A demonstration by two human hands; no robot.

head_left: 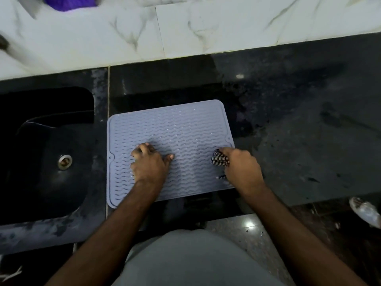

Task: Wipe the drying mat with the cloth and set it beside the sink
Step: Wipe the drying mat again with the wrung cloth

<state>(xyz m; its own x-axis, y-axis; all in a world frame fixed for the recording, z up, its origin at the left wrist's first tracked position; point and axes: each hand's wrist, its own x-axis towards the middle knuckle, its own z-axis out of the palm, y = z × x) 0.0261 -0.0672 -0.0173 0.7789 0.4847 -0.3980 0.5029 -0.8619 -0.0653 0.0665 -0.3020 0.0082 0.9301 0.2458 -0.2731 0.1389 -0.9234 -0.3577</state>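
Observation:
A pale grey-blue drying mat [175, 129] with wavy ridges lies flat on the black counter, its left edge right next to the sink [47, 145]. My left hand [149, 163] presses down on the mat's lower left part, fingers curled, holding nothing. My right hand [241, 168] is closed around a bunched black-and-white checked cloth [220, 158] and rests it on the mat near the right edge. Most of the cloth is hidden inside the fist.
The black stone counter [299, 131] stretches to the right of the mat, with wet smears. A white marble wall [206, 27] runs behind it. Something purple [70, 3] sits at the top left. The sink's drain [65, 161] lies left of the mat.

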